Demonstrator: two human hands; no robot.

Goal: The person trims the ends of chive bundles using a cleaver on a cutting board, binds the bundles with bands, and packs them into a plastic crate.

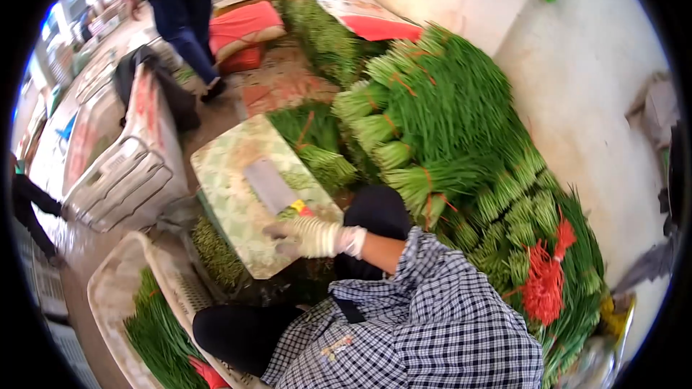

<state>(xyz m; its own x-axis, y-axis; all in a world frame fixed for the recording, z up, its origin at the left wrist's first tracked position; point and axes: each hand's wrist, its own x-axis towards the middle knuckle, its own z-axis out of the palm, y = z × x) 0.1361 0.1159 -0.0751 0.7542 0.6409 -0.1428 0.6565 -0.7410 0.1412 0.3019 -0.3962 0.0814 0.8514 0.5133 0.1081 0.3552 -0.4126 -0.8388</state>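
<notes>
My right hand (310, 238), in a pale knitted glove with darker fingertips, is over the lower right part of a green and white patterned board (270, 256). Its fingers point left and look slightly apart, with nothing visible in them. Beside the hand, a cleaver (270, 186) lies flat on the board, its yellow and red handle end touching or nearly touching the glove. Small green scraps are scattered round the blade. Just beyond the board's right edge lies a tied green bundle (324, 166). My left hand does not show.
Stacked green bundles (447, 115) rise at the right, with red ties (546, 281) on them. A pale basket (119, 292) holds greens at lower left. White crates (133, 173) stand at the left. A person (180, 14) is on the walkway behind; another person's dark-clothed limbs show far left.
</notes>
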